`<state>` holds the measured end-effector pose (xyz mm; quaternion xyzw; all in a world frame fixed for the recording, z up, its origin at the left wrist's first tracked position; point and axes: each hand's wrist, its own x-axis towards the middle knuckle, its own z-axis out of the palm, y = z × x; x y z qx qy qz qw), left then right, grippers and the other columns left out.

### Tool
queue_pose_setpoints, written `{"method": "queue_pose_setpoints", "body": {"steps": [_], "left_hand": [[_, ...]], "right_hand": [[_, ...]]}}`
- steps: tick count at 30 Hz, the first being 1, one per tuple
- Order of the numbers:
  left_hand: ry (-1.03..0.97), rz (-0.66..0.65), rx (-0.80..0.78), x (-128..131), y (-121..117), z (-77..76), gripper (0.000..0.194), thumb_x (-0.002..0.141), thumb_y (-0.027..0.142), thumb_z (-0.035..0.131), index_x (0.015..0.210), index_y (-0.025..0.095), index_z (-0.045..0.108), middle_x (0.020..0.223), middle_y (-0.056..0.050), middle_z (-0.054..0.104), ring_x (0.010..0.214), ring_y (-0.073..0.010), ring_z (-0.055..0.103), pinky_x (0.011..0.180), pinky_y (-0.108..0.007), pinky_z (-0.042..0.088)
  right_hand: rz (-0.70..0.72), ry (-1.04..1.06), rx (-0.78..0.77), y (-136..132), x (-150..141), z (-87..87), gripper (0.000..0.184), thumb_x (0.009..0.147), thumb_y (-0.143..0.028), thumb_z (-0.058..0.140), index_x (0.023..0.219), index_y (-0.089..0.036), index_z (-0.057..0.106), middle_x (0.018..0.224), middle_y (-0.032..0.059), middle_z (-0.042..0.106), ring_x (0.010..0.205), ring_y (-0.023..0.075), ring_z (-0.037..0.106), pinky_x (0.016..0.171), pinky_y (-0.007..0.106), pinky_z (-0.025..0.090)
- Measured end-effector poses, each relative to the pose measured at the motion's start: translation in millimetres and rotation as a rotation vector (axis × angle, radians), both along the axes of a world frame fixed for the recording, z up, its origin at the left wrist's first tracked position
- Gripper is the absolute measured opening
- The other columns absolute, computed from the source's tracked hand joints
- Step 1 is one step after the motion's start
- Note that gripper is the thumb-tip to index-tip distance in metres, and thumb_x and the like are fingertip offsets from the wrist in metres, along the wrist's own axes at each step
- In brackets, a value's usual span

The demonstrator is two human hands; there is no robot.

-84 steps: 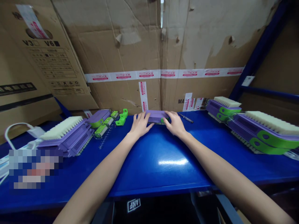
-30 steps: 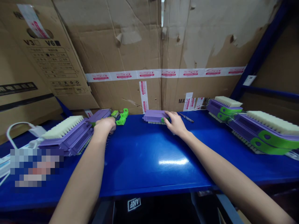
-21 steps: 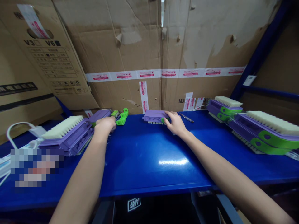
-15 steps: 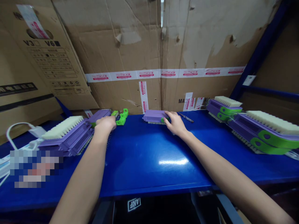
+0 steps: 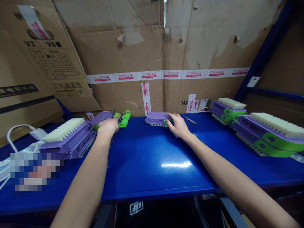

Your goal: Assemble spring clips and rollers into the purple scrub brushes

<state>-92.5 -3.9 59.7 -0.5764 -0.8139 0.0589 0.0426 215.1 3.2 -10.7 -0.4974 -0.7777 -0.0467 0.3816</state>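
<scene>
My right hand (image 5: 178, 125) rests on the right end of a purple brush body (image 5: 156, 118) that lies bristles-down at the back of the blue table (image 5: 154, 158), fingers curled over its green end. My left hand (image 5: 108, 125) is far left of it, knuckles up, fingers closed over small green and purple parts (image 5: 104, 117) beside green clips (image 5: 124, 120). What the left fingers hold is hidden under the hand.
Purple brushes with white bristles (image 5: 68, 136) lie at the left, and finished purple-and-green brushes (image 5: 258, 129) are stacked at the right. A small screwdriver (image 5: 189, 120) lies behind my right hand. Cardboard boxes (image 5: 147, 53) wall the back. A white cable (image 5: 16, 129) loops at far left.
My left hand left the purple brush body and went left to the small green and purple parts, where it has stayed for the last second. My right hand has not moved.
</scene>
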Motion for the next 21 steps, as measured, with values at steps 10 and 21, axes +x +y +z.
{"method": "queue_pose_setpoints", "body": {"steps": [10, 21], "left_hand": [[0.033, 0.021, -0.085, -0.8, -3.5, 6.5, 0.066, 0.050, 0.013, 0.061, 0.116, 0.020, 0.061, 0.119, -0.018, 0.063, 0.106, -0.0337, 0.061, 0.079, -0.036, 0.050], [0.045, 0.047, -0.092, -2.8, -2.9, 8.0, 0.062, 0.049, 0.016, 0.061, 0.110, 0.022, 0.063, 0.120, -0.015, 0.063, 0.108, -0.0327, 0.060, 0.077, -0.034, 0.049]], "right_hand": [[0.006, 0.004, 0.000, 0.0, 0.3, 0.0, 0.039, 0.088, -0.032, 0.046, 0.122, -0.015, 0.056, 0.119, 0.0142, 0.062, 0.112, 0.0283, 0.053, 0.093, 0.045, 0.045], [0.005, 0.005, -0.005, -1.1, 0.3, 0.9, 0.039, 0.088, -0.031, 0.047, 0.122, -0.015, 0.055, 0.119, 0.0140, 0.063, 0.112, 0.0283, 0.053, 0.093, 0.045, 0.044]]}}
